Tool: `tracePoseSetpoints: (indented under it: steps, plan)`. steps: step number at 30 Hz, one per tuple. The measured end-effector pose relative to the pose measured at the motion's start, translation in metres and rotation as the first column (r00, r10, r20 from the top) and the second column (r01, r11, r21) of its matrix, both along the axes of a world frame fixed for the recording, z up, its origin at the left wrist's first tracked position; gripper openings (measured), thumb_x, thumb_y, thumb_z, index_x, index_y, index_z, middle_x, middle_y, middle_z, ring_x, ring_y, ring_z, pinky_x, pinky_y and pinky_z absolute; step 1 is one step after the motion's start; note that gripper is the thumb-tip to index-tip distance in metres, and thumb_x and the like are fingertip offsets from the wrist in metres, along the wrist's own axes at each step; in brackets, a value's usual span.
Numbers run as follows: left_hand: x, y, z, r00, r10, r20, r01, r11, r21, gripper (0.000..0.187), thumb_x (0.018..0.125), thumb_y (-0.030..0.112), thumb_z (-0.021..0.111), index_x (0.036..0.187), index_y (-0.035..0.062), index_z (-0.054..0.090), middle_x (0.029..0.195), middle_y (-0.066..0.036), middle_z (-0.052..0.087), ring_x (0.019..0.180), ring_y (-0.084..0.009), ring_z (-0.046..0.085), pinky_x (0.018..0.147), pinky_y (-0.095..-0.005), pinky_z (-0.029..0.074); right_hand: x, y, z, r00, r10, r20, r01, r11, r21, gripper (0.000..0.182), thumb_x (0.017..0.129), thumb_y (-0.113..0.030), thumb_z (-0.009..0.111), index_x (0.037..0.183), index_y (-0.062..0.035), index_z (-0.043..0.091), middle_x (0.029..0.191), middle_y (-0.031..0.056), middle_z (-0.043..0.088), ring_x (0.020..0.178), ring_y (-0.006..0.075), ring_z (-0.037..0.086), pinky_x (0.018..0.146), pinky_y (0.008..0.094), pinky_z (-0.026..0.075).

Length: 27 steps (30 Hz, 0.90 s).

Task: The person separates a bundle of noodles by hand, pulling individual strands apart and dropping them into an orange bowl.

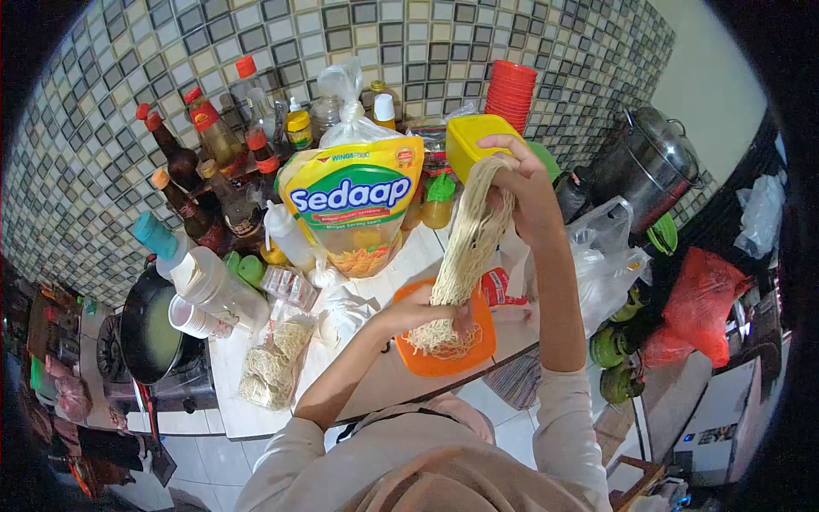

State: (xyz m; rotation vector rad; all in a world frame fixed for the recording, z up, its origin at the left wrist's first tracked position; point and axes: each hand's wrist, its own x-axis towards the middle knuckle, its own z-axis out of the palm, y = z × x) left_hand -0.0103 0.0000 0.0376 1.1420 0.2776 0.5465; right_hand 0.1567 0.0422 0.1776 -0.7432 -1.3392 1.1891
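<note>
A long hank of pale noodles (465, 243) hangs stretched between my two hands. My right hand (522, 183) grips its upper end, raised at about the height of the yellow box. Lower down, my left hand (411, 314) is closed around the hank near its bottom. The loose lower ends rest in an orange plastic container (479, 357) on the table, beneath my left hand. To the left lies a clear plastic bag of more noodles (271, 367). A yellow Sedaap oil pouch (348, 205) with a knotted bag on top stands behind my left hand.
Sauce bottles (205, 128) crowd the left back. A pan with liquid (153, 328) sits on a stove at left, near stacked cups (192, 316). Behind are a yellow box (469, 141) and red stacked containers (510, 92). A metal pot (644, 175) and red bag (699, 299) are at right.
</note>
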Motion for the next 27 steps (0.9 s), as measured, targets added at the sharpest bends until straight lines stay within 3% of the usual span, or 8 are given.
tracePoseSetpoints:
  steps: [2,4,7,8,12,14,20,27]
  plan:
    - [0.0,0.001,-0.001,0.999,-0.032,-0.038,0.034,0.997,0.07,0.043,0.074,0.007,0.058,0.111,-0.0012,0.038,0.098,-0.012,0.051,0.085,-0.0209,0.055,0.071,-0.0331,0.047,-0.008,-0.011,0.009,0.995,0.099,-0.007,-0.1,0.995,-0.008,0.031,0.074,0.0,0.047,0.105,-0.0028,0.044,0.07,0.0004,0.051,0.052,0.0036,0.046,0.043,0.0159,0.034]
    - [-0.003,0.003,0.006,0.989,0.045,-0.141,0.014,0.919,0.395,0.054,0.074,0.012,0.058,0.12,-0.001,0.032,0.112,-0.011,0.046,0.102,-0.0212,0.048,0.085,-0.0336,0.041,-0.013,-0.024,0.023,0.993,0.095,0.067,-0.094,0.995,-0.014,0.035,0.072,0.0,0.048,0.106,-0.0035,0.043,0.069,-0.0001,0.05,0.053,0.0034,0.045,0.043,0.0158,0.033]
    - [-0.01,0.009,0.028,0.979,0.199,-0.034,-0.164,0.881,0.443,0.065,0.074,0.018,0.058,0.127,0.0004,0.024,0.125,-0.011,0.036,0.117,-0.0209,0.035,0.095,-0.036,0.031,-0.018,-0.034,0.03,0.976,0.135,0.171,-0.139,0.99,0.011,0.044,0.067,-0.001,0.05,0.11,-0.0057,0.042,0.067,-0.001,0.048,0.054,0.0032,0.045,0.045,0.0156,0.032]
    - [-0.01,0.017,0.028,0.964,0.261,0.051,-0.255,0.859,0.444,0.07,0.077,0.035,0.055,0.13,0.0025,0.022,0.132,-0.011,0.028,0.121,-0.0213,0.03,0.096,-0.0367,0.03,-0.019,-0.036,0.03,0.964,0.176,0.201,-0.188,0.981,0.041,0.05,0.064,-0.001,0.051,0.113,-0.0072,0.041,0.066,-0.0013,0.047,0.055,0.0032,0.045,0.046,0.0155,0.032]
    - [-0.014,0.022,0.081,0.866,0.372,0.335,-0.479,0.809,0.34,0.067,0.082,0.048,0.043,0.126,-0.0001,0.029,0.123,-0.01,0.038,0.114,-0.0194,0.037,0.097,-0.0314,0.026,-0.021,-0.035,0.025,0.949,0.211,0.234,-0.239,0.966,0.097,0.059,0.059,0.0,0.051,0.116,-0.0098,0.038,0.065,-0.0013,0.046,0.057,0.0035,0.045,0.048,0.0157,0.032]
    - [-0.015,0.017,0.103,0.911,0.37,0.182,-0.407,0.88,0.245,0.062,0.086,0.05,0.03,0.118,-0.0023,0.038,0.114,-0.011,0.047,0.108,-0.017,0.044,0.093,-0.0278,0.032,-0.017,-0.032,0.026,0.929,0.225,0.292,-0.264,0.959,0.102,0.061,0.064,0.004,0.052,0.119,-0.0124,0.034,0.071,0.0005,0.051,0.064,0.0046,0.05,0.055,0.0168,0.04]
    - [-0.013,0.02,0.116,0.971,0.236,0.049,-0.241,0.958,0.155,0.064,0.087,0.052,0.021,0.103,-0.0029,0.05,0.089,-0.011,0.059,0.081,-0.0161,0.059,0.072,-0.026,0.047,-0.01,-0.03,0.029,0.924,0.197,0.327,-0.227,0.972,0.058,0.063,0.063,0.003,0.054,0.121,-0.0123,0.033,0.069,0.0014,0.05,0.06,0.0063,0.05,0.053,0.0179,0.039]
    - [-0.016,0.026,0.116,0.996,-0.088,0.033,0.088,0.996,-0.016,0.075,0.084,0.056,0.015,0.113,-0.008,0.041,0.099,-0.02,0.055,0.09,-0.0302,0.057,0.079,-0.0366,0.046,-0.006,-0.03,0.017,0.911,0.376,0.166,-0.386,0.922,0.031,0.072,0.055,-0.002,0.057,0.122,-0.0098,0.031,0.065,0.0004,0.048,0.055,0.0063,0.049,0.05,0.0167,0.036]
